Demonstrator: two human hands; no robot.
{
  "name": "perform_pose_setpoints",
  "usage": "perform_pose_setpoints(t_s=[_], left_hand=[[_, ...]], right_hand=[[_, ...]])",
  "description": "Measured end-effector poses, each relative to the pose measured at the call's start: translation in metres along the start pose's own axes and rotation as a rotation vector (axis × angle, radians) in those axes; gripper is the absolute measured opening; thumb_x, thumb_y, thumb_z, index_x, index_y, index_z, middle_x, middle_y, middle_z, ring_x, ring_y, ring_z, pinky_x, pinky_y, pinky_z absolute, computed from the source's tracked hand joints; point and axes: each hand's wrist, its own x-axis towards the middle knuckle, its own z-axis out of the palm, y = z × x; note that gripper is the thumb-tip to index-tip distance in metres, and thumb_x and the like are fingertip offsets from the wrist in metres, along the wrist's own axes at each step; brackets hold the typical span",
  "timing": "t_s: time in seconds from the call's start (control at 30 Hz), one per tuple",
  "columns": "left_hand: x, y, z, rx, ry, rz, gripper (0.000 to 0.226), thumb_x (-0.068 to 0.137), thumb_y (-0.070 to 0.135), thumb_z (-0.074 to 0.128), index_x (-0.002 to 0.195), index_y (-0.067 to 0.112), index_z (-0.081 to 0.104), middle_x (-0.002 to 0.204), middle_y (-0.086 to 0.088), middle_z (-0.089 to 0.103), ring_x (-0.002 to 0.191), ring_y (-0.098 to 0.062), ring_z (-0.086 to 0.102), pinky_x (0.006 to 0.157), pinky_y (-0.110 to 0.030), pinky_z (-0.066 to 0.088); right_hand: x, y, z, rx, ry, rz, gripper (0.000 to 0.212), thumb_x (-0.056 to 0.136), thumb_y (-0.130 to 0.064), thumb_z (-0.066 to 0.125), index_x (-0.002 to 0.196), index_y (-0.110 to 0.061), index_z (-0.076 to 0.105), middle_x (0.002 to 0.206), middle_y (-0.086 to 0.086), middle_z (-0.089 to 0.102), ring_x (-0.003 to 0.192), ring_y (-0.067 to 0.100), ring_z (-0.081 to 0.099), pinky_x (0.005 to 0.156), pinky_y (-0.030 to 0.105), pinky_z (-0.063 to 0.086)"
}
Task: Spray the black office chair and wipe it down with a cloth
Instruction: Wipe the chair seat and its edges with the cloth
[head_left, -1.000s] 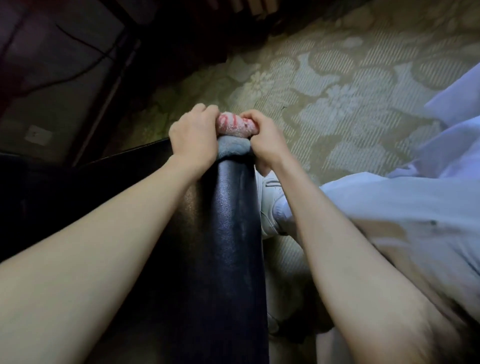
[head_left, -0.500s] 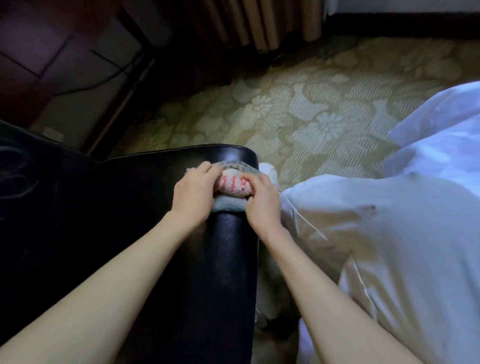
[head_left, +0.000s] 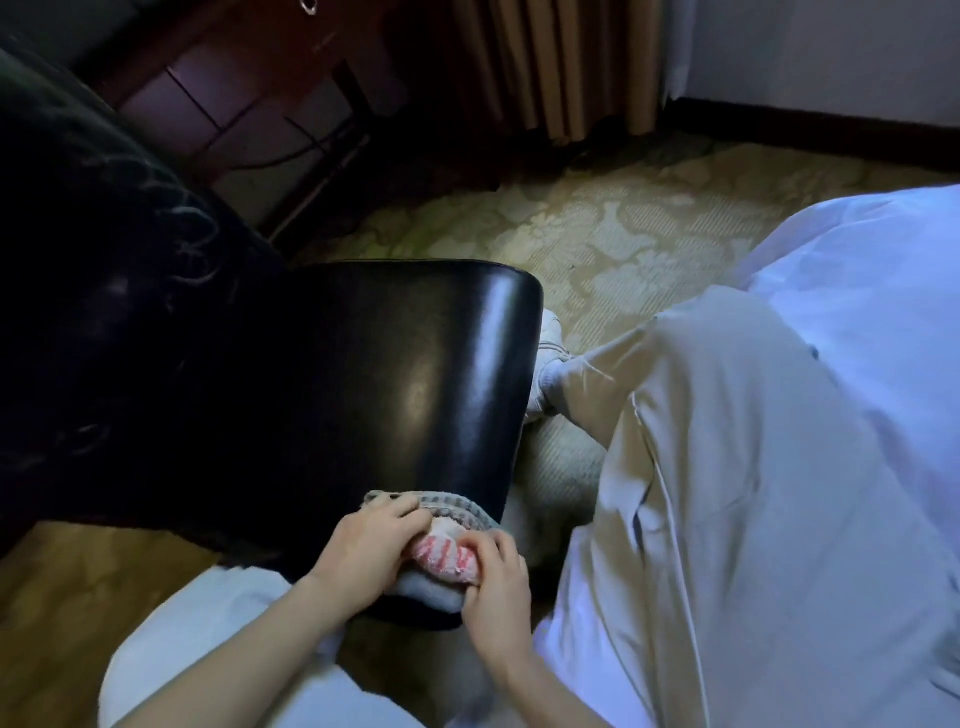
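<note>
The black office chair's glossy padded part (head_left: 441, 374) stretches away from me in the middle of the head view. A bunched cloth (head_left: 447, 553), grey and white with red stripes, lies wrapped over its near end. My left hand (head_left: 363, 551) grips the cloth from the left with curled fingers. My right hand (head_left: 493, 577) grips it from the right, fingers curled over the striped part. The darker chair back (head_left: 93, 291) rises at the left. No spray bottle is in view.
My beige trouser leg (head_left: 727, 493) and white shoe (head_left: 550, 358) are close to the chair's right side. White bedding (head_left: 857, 291) lies at far right. Patterned carpet (head_left: 623, 234), curtains (head_left: 561, 62) and a dark wooden desk with cables (head_left: 260, 93) lie beyond.
Both hands have drawn the cloth along the chair's padded part from its far end to its near end, towards me. The view has tilted up, showing more of the room.
</note>
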Motion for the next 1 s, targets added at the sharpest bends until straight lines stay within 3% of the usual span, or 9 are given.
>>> perform_pose_setpoints(t_s=[0.1, 0.2, 0.27, 0.4, 0.47, 0.6, 0.73, 1.0], left_hand=[[-0.018, 0.007, -0.002, 0.014, -0.107, -0.030, 0.019, 0.080, 0.034, 0.051, 0.097, 0.029, 0.057, 0.104, 0.009, 0.057, 0.092, -0.017, 0.059, 0.061, -0.030, 0.051], [-0.028, 0.012, -0.002, 0.044, -0.165, -0.069, 0.028, 0.082, 0.028, 0.064, 0.110, 0.028, 0.058, 0.117, 0.007, 0.055, 0.102, -0.019, 0.055, 0.073, -0.032, 0.048], [-0.034, 0.016, -0.002, 0.057, -0.168, -0.072, 0.032, 0.076, 0.027, 0.073, 0.105, 0.030, 0.061, 0.113, 0.008, 0.059, 0.097, -0.018, 0.059, 0.067, -0.029, 0.050], [-0.034, 0.022, 0.004, 0.108, -0.132, -0.027, 0.049, 0.042, 0.032, 0.091, 0.084, 0.032, 0.066, 0.092, 0.009, 0.067, 0.073, -0.013, 0.065, 0.052, -0.022, 0.052], [-0.029, 0.022, 0.007, 0.107, -0.087, 0.005, 0.050, 0.041, 0.028, 0.090, 0.084, 0.028, 0.064, 0.092, 0.006, 0.066, 0.074, -0.015, 0.064, 0.055, -0.024, 0.052], [-0.013, 0.020, 0.012, 0.096, 0.037, 0.055, 0.045, 0.052, 0.023, 0.084, 0.091, 0.025, 0.064, 0.098, 0.003, 0.066, 0.083, -0.018, 0.063, 0.067, -0.028, 0.052], [0.017, 0.017, 0.009, 0.126, 0.139, 0.133, 0.022, 0.070, 0.019, 0.057, 0.091, 0.022, 0.064, 0.099, 0.003, 0.063, 0.085, -0.018, 0.058, 0.075, -0.027, 0.039], [0.100, 0.010, 0.002, 0.172, 0.194, 0.205, 0.019, 0.079, 0.016, 0.048, 0.090, 0.019, 0.064, 0.094, 0.002, 0.063, 0.081, -0.021, 0.058, 0.071, -0.034, 0.048]], right_hand=[[-0.017, -0.006, 0.000, -0.038, -0.102, 0.021, 0.052, 0.076, -0.001, 0.048, 0.121, -0.026, 0.053, 0.132, -0.004, 0.039, 0.110, 0.016, 0.038, 0.101, 0.025, 0.033], [-0.023, -0.006, 0.001, -0.078, -0.158, 0.027, 0.048, 0.083, -0.011, 0.057, 0.127, -0.025, 0.046, 0.139, -0.002, 0.033, 0.120, 0.019, 0.037, 0.105, 0.026, 0.033], [-0.028, -0.006, 0.003, -0.090, -0.167, 0.033, 0.048, 0.085, -0.019, 0.062, 0.128, -0.026, 0.043, 0.141, -0.002, 0.031, 0.122, 0.018, 0.036, 0.107, 0.026, 0.033], [-0.025, -0.004, 0.007, -0.040, -0.118, 0.091, 0.051, 0.079, -0.034, 0.072, 0.122, -0.031, 0.045, 0.136, -0.008, 0.034, 0.120, 0.014, 0.037, 0.106, 0.026, 0.036], [-0.021, -0.001, 0.008, 0.009, -0.074, 0.114, 0.051, 0.073, -0.036, 0.077, 0.114, -0.034, 0.047, 0.130, -0.011, 0.037, 0.117, 0.013, 0.038, 0.102, 0.026, 0.038], [-0.007, 0.008, 0.005, 0.042, 0.036, 0.136, 0.040, 0.078, -0.009, 0.064, 0.106, -0.033, 0.050, 0.124, -0.009, 0.044, 0.109, 0.014, 0.043, 0.092, 0.023, 0.040], [0.012, 0.011, -0.004, 0.131, 0.145, 0.142, 0.054, 0.064, 0.013, 0.048, 0.100, -0.026, 0.058, 0.110, -0.007, 0.050, 0.095, 0.016, 0.046, 0.081, 0.023, 0.036], [0.082, 0.019, -0.028, 0.262, 0.211, 0.170, 0.056, 0.062, 0.017, 0.045, 0.093, -0.027, 0.059, 0.098, -0.006, 0.053, 0.085, 0.011, 0.049, 0.070, 0.004, 0.032]])
